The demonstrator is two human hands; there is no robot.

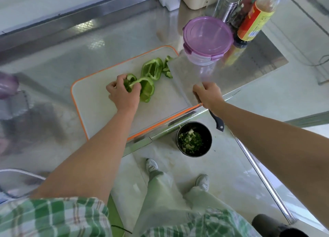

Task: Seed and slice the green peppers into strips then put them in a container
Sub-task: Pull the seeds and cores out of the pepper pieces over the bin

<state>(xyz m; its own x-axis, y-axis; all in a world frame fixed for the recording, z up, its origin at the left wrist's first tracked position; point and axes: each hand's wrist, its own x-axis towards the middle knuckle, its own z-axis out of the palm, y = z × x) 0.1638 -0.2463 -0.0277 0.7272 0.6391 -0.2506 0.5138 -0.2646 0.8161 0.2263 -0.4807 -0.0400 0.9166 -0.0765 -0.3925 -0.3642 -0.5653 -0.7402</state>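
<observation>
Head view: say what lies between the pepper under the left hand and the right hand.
Bare cutting board, then the blurred knife blade; head view.

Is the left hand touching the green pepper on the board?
Touching. The head view shows the left hand curled over a green pepper piece on the cutting board, no gap between them. The right hand grips a knife.

Head-worn view, steeply down over cutting board (pixel 99 112).

No wording is showing legibly. At one o'clock, the sauce bottle (pixel 256 21) is wearing a red-and-yellow label (pixel 252 26) with a small blue patch, but its print is blurring past reading.
</observation>
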